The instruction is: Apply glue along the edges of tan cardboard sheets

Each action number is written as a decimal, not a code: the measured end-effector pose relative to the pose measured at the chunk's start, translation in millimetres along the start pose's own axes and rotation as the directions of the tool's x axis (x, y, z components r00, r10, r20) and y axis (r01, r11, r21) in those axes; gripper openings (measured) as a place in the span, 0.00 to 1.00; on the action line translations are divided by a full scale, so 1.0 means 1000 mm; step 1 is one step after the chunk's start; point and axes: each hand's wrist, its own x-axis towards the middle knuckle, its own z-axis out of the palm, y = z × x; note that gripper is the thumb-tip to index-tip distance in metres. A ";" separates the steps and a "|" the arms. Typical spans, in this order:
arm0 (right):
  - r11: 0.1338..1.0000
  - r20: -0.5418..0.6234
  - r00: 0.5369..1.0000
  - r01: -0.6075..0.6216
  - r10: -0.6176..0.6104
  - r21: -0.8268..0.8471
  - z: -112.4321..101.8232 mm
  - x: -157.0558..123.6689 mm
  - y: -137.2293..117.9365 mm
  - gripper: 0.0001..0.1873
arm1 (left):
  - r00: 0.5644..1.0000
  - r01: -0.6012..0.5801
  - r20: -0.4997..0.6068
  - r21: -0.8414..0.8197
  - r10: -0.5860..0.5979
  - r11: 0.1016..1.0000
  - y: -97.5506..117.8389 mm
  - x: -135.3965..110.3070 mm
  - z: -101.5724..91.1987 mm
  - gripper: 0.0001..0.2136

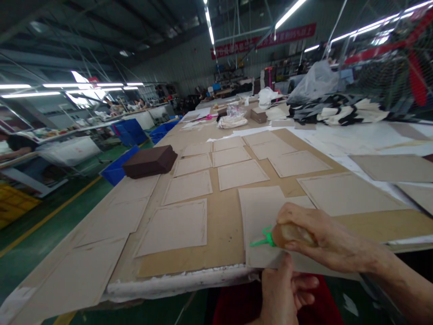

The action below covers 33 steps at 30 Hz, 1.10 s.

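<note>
My right hand (314, 234) is wrapped round a glue squeeze bottle (297, 233) lying nearly level. Its green nozzle (262, 241) points left, just over a beige sheet (259, 205). That sheet reaches past the near table edge, under my right hand. My left hand (282, 293) is below the sheet's near edge; its thumb presses the edge, its other fingers are curled underneath. Around them, several similar beige sheets (176, 228) lie in rows on a brown board (223, 234), many with darker streaks along their borders. Another sheet (348, 192) lies just beyond my right hand.
A dark brown stack (150, 161) sits at the table's left side, beside a blue bin (118, 164). More beige sheets (81, 271) overlap at the left edge. Black and white cloth scraps (338, 110) and a clear plastic bag (314, 81) are piled farther back. A fan (399, 58) stands at right.
</note>
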 end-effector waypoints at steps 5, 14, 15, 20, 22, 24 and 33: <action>0.988 -0.093 0.994 -0.071 0.059 -0.136 0.000 0.011 0.010 0.07 | 0.999 -0.003 -0.034 0.019 0.004 1.000 0.002 0.001 0.002 0.16; 0.984 -0.146 0.987 -0.095 0.073 -0.148 0.003 0.027 0.026 0.09 | 1.000 0.007 -0.010 0.032 -0.007 0.999 -0.002 0.008 -0.002 0.18; 0.986 -0.124 0.989 -0.092 0.075 -0.138 0.002 0.027 0.025 0.09 | 1.000 0.007 -0.007 0.031 -0.007 0.999 -0.003 0.010 -0.003 0.18; 0.979 -0.184 0.980 -0.106 0.074 -0.174 0.001 0.032 0.031 0.10 | 1.000 0.016 -0.009 0.034 -0.016 0.999 -0.005 0.014 -0.006 0.20; 0.978 -0.207 0.976 -0.112 0.075 -0.177 0.001 0.035 0.034 0.10 | 1.000 0.019 0.009 0.038 -0.020 0.999 -0.005 0.015 -0.007 0.21; 0.983 -0.181 0.980 -0.111 0.083 -0.149 0.000 0.034 0.033 0.10 | 1.000 0.019 0.024 0.041 -0.020 0.999 -0.005 0.016 -0.007 0.22; 0.998 -0.025 0.998 -0.056 0.056 0.000 -0.002 0.008 0.013 0.11 | 0.999 0.042 0.030 0.043 -0.043 0.998 -0.005 0.017 -0.008 0.23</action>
